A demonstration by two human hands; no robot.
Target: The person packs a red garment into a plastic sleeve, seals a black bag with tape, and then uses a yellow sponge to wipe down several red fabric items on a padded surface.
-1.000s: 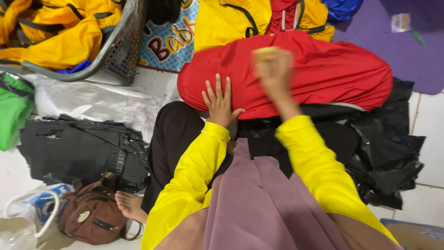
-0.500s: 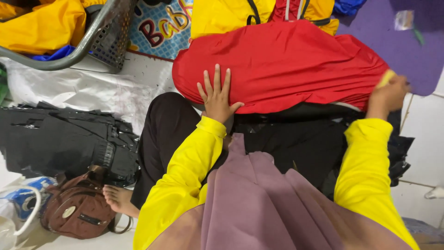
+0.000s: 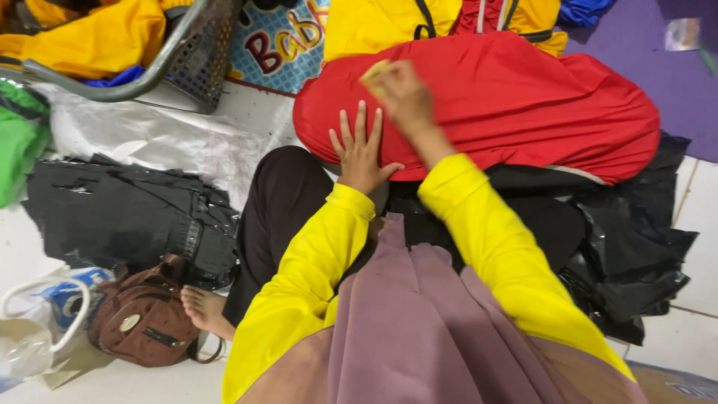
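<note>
A red cloth point(image 3: 523, 105) lies spread over black fabric on my lap. My left hand point(image 3: 361, 153) rests flat on its near left edge, fingers spread. My right hand point(image 3: 400, 93) is closed on a small yellow object point(image 3: 374, 73) and presses it onto the red cloth's left part; the hand is blurred by motion. Both arms wear yellow sleeves.
A yellow and red garment point(image 3: 389, 26) lies behind the red cloth. A grey mesh basket point(image 3: 194, 56) with yellow clothes stands at the back left. Black folded clothing point(image 3: 112, 209), a brown bag point(image 3: 142, 322) and a white plastic sheet point(image 3: 149, 135) are on the left; black plastic point(image 3: 636, 254) on the right.
My right hand swept from the red cloth's right edge back to its left part with the yellow object. My left hand stayed flat on the cloth.
</note>
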